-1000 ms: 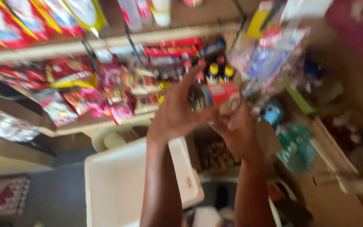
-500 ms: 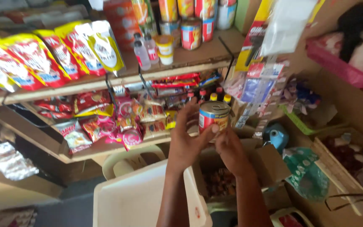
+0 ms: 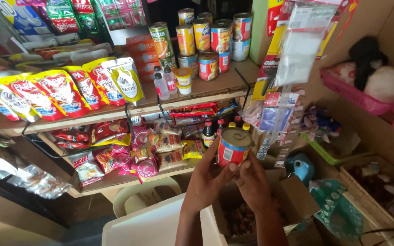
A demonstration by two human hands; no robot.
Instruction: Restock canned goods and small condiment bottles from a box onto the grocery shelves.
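Observation:
Both my hands hold up a red and blue tin can [image 3: 232, 146] with a silver lid in front of the shop shelves. My left hand [image 3: 204, 180] cups its left side and bottom. My right hand [image 3: 251, 181] grips it from below on the right, fingertips on the can's base. The can is upright, tilted slightly toward me. Behind it stand small dark sauce bottles [image 3: 209, 133] on the lower shelf.
The upper shelf [image 3: 115, 111] carries stacked tins [image 3: 204, 43], red and yellow pouches [image 3: 60, 93] and small bottles [image 3: 165, 84]. Snack packets [image 3: 128, 155] fill the lower shelf. Below my arms are a white plastic chair [image 3: 147, 223] and an open cardboard box [image 3: 270, 209]. A pink basket [image 3: 356, 93] sits right.
The view has swung upward, so the upper shelf and its tins now show. My hands have stayed on the can, now sharper in view and held a little lower in the picture.

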